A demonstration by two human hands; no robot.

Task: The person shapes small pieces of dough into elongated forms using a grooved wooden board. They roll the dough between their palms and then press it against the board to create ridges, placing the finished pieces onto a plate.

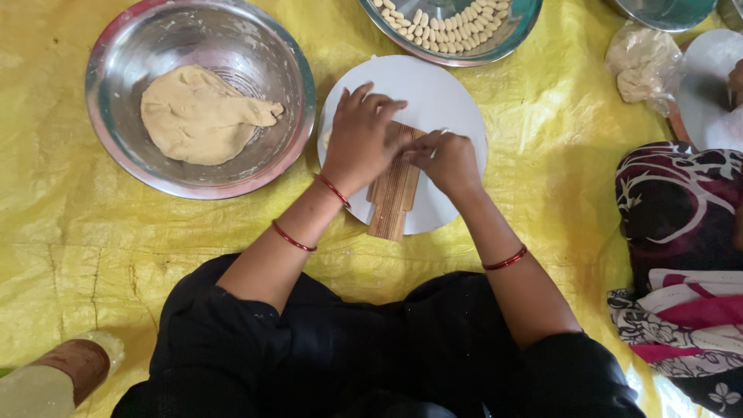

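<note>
Shaping step, judging by the hands: ridged board [393, 193] lies on white plate [433, 97] on yellow sheet [70, 232]. Left hand [360, 135] presses flat on the board, fingers together; right hand [449, 159] steadies its edge, grip curled, cannot tell on what. Next likely needs a roll along ridges. Beyond: dough [197, 114] in steel bowl [116, 46], shaped pieces [449, 27] in far bowl [507, 35]

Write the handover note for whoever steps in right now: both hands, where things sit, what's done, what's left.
Left hand: pressing flat on the ridged wooden board.
Right hand: fingertips on the board's top edge; whether it pinches dough is hidden.
Board lies on the white plate, its lower end past the rim.
Done: shaped pieces fill the steel bowl at the top.
Left: a large dough lump sits in the steel bowl on the left.
</note>
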